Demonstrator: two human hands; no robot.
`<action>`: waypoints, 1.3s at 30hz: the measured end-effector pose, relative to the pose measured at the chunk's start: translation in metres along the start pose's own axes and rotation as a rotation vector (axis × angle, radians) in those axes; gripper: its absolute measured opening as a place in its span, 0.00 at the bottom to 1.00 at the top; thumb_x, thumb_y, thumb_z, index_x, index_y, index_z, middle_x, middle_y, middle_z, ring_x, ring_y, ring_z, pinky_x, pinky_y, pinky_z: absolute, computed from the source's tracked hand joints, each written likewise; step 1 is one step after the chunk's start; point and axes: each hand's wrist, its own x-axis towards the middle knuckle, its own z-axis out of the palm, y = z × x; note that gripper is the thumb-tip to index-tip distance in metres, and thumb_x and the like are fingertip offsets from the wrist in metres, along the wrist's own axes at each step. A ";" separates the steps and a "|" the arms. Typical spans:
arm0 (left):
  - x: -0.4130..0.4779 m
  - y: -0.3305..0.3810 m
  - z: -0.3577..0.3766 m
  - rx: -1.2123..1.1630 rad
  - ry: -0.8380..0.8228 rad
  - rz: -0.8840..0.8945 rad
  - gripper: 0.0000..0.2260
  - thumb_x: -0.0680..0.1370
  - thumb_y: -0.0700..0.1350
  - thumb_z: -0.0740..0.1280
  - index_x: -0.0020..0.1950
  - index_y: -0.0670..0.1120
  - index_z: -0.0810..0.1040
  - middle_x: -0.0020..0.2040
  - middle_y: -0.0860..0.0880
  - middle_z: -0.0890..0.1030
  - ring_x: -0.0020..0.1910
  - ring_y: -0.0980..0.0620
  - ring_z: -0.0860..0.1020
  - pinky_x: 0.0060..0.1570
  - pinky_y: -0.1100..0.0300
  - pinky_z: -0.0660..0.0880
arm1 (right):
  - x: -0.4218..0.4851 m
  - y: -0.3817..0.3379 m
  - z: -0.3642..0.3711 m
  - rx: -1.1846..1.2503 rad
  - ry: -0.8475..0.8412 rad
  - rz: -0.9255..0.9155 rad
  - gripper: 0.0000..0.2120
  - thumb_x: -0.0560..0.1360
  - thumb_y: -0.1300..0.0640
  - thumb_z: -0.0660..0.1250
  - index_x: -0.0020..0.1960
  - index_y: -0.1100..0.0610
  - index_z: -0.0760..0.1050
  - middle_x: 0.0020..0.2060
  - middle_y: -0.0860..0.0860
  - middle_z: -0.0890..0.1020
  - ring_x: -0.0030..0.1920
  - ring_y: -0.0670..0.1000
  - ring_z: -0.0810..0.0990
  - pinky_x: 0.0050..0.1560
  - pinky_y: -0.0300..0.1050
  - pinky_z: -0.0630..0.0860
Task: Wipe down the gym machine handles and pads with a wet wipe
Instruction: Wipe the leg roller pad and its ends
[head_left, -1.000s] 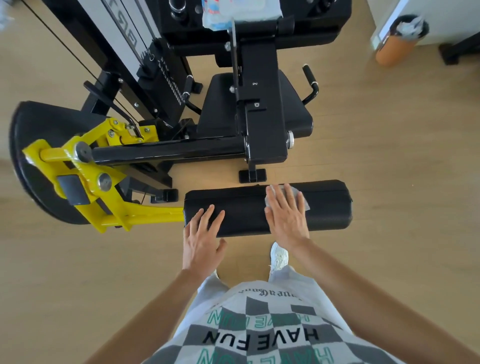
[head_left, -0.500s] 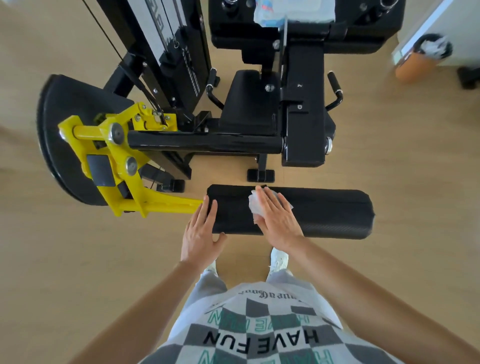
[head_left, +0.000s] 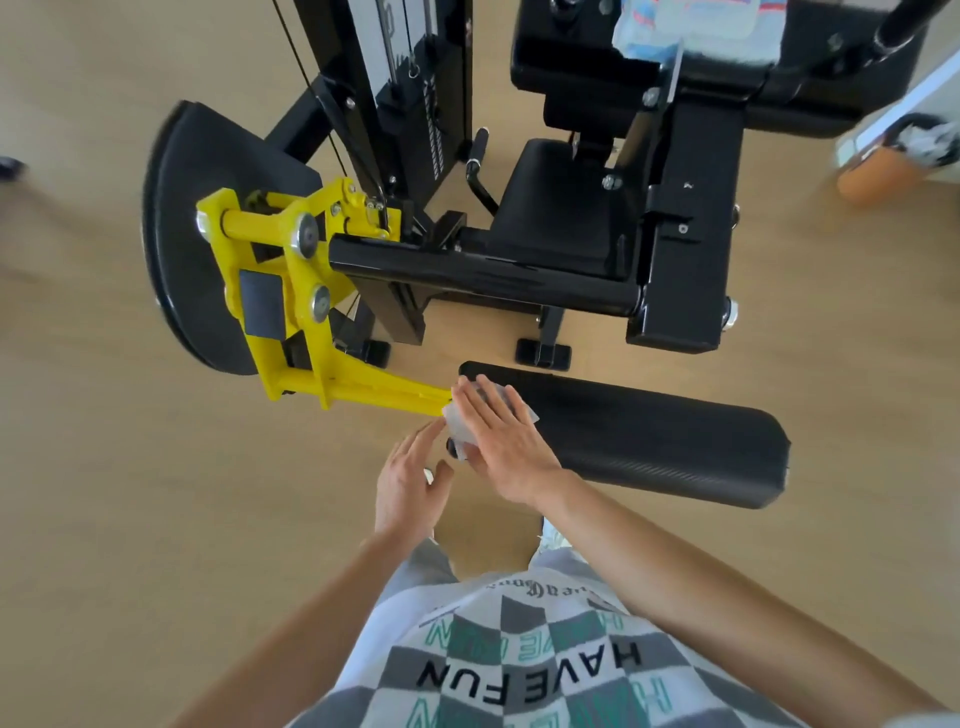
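Pale wood floor (head_left: 156, 519) underfoot, and the right hand (head_left: 506, 447) lies flat, fingers straight, pressing the wet wipe (head_left: 456, 423) onto the left end of the roller pad (head_left: 665, 447), beside the yellow arm (head_left: 363, 387). Left hand (head_left: 408, 480) hovers loose and empty just near it. Early going, by the look: seat (head_left: 561, 213) and side handle (head_left: 477, 156) lie farther off, and nothing shows whether they're wiped.
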 end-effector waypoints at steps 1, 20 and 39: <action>0.001 0.000 -0.002 -0.016 0.035 -0.048 0.24 0.73 0.34 0.70 0.69 0.45 0.78 0.63 0.48 0.82 0.60 0.46 0.79 0.58 0.54 0.76 | 0.002 -0.001 -0.001 0.045 -0.023 -0.026 0.40 0.82 0.53 0.62 0.83 0.56 0.40 0.83 0.51 0.47 0.82 0.52 0.40 0.81 0.56 0.40; 0.041 0.021 0.017 0.071 0.028 0.084 0.20 0.78 0.46 0.73 0.70 0.49 0.78 0.68 0.49 0.79 0.62 0.46 0.77 0.56 0.54 0.76 | -0.037 0.047 -0.020 0.104 0.196 0.387 0.27 0.80 0.51 0.68 0.77 0.52 0.67 0.77 0.52 0.67 0.77 0.57 0.63 0.77 0.59 0.62; 0.082 0.009 0.009 -0.294 -0.102 -0.359 0.12 0.82 0.44 0.65 0.42 0.39 0.79 0.34 0.42 0.72 0.35 0.53 0.65 0.37 0.56 0.63 | -0.052 0.035 0.005 -0.156 0.008 0.359 0.41 0.79 0.32 0.56 0.83 0.47 0.41 0.83 0.54 0.46 0.82 0.59 0.43 0.80 0.65 0.44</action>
